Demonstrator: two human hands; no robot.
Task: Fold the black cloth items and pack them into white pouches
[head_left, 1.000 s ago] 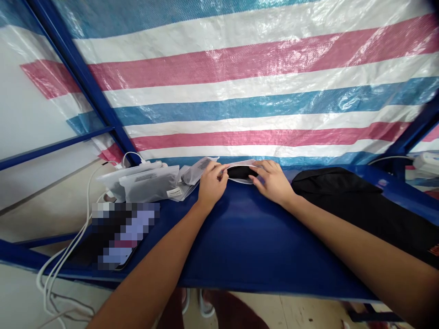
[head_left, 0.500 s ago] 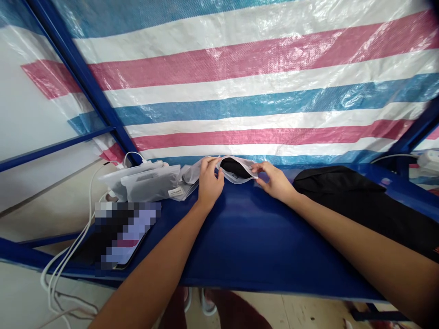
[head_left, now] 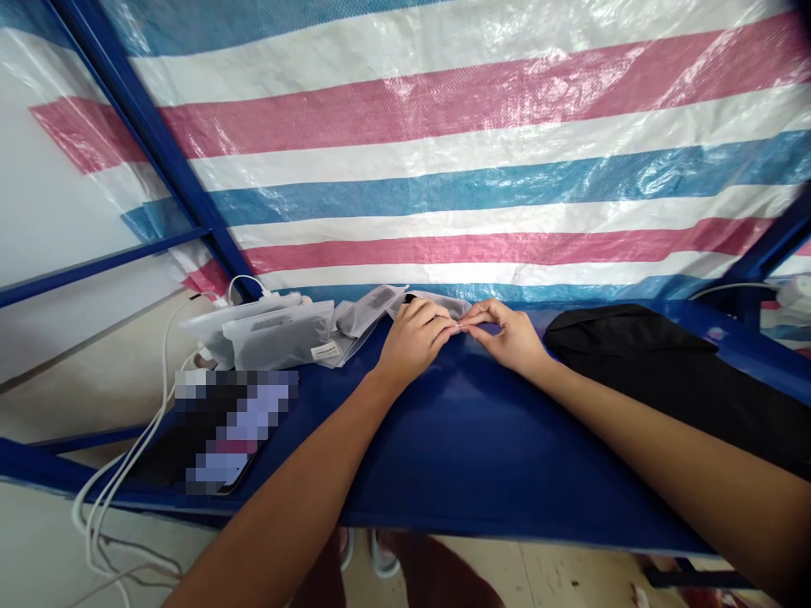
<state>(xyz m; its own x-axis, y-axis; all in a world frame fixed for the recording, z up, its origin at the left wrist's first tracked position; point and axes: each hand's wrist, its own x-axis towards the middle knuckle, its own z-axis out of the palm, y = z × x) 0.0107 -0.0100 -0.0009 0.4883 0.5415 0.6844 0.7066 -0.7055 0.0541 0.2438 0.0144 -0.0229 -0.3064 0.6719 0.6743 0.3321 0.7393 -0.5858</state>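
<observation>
A translucent plastic pouch (head_left: 447, 302) with something black inside lies at the back of the blue surface, partly hidden behind my hands. My left hand (head_left: 416, 336) is closed in a pinch on the pouch's near edge. Right beside it, my right hand (head_left: 500, 331) pinches the same edge at its right end, the fingertips of both hands nearly touching. To the left, more frosted pouches (head_left: 279, 336) lean and overlap, one of them with a small white label.
Black cloth (head_left: 659, 371) lies on the right of the blue surface (head_left: 469, 456). A pixelated phone (head_left: 244, 435) rests at the left, near white cables (head_left: 120, 464). Blue posts (head_left: 158, 152) and a striped plastic sheet (head_left: 469, 194) stand behind.
My left hand has moved right along the pouch's edge to meet my right hand. The pouch's mouth, which gaped wide, is now drawn together.
</observation>
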